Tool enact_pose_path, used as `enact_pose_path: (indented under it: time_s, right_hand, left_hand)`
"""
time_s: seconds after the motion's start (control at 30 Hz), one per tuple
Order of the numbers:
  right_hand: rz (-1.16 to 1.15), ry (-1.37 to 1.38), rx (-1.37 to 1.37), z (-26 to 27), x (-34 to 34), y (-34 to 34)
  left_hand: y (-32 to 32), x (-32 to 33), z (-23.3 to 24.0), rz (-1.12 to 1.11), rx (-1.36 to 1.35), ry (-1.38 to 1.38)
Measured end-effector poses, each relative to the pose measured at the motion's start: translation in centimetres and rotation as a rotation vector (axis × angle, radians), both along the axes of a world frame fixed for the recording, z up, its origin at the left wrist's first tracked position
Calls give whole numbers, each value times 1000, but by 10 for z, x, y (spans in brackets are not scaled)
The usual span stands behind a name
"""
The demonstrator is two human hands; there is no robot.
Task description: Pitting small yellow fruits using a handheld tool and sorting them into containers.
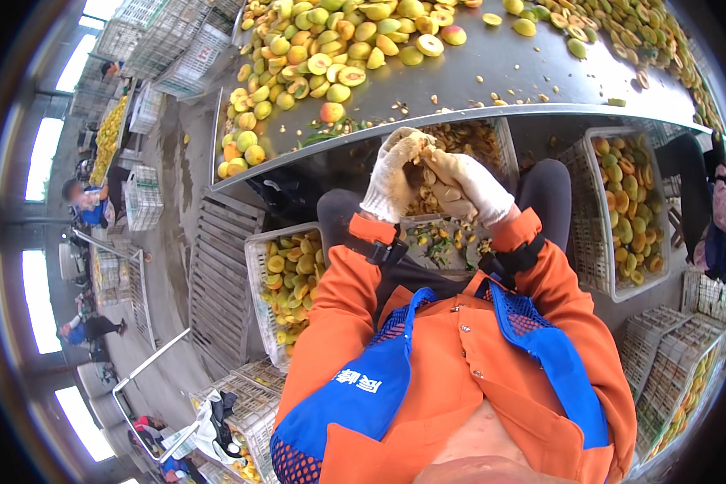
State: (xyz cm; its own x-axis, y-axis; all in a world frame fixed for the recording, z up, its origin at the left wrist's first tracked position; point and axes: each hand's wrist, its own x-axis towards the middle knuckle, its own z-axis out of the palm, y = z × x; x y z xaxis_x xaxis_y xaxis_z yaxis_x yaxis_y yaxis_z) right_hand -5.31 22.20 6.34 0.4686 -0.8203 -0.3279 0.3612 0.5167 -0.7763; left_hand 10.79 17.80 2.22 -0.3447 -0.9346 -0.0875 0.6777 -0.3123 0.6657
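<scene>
My left hand [397, 172] and my right hand [463, 181], both in stained white work gloves, meet just below the near edge of a metal table [363, 124]. Their fingers close around a small piece of yellow-brown fruit [425, 149], mostly hidden by the gloves. Under my hands stands a crate of fruit scraps and pits [475, 142]. Whole and halved yellow-green stone fruits [314, 63] are heaped on the table, with loose pits and some green leaves [339, 128] near its edge.
Plastic crates of halved fruit stand at my left [251, 266] and right [612, 290]. A slatted wooden pallet [221, 278] lies at the left. More stacked crates [665, 357] stand lower right. Other people sit farther left, and one person's legs show at the far right.
</scene>
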Motion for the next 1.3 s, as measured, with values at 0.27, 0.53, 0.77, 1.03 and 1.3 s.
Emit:
enact_pose_path:
  time_s: [0.27, 0.53, 0.77, 1.03, 1.3]
  right_hand:
    - [-65, 171, -160, -38, -1, -16]
    - [-126, 1059, -656, -71, -3, -37]
    - [280, 1518, -743, -104, -50, -59]
    - [191, 1328, -692, -123, -57, -68]
    - [24, 1246, -619, -118, -53, -71]
  left_hand:
    - [-9, -3, 24, 45, -110, -470]
    - [-31, -8, -4, 335, -760, -1152]
    - [-83, 25, -24, 373, -611, -1316]
    - [-254, 90, -58, 264, -715, -2251]
    - [-262, 82, -54, 85, -742, -2096]
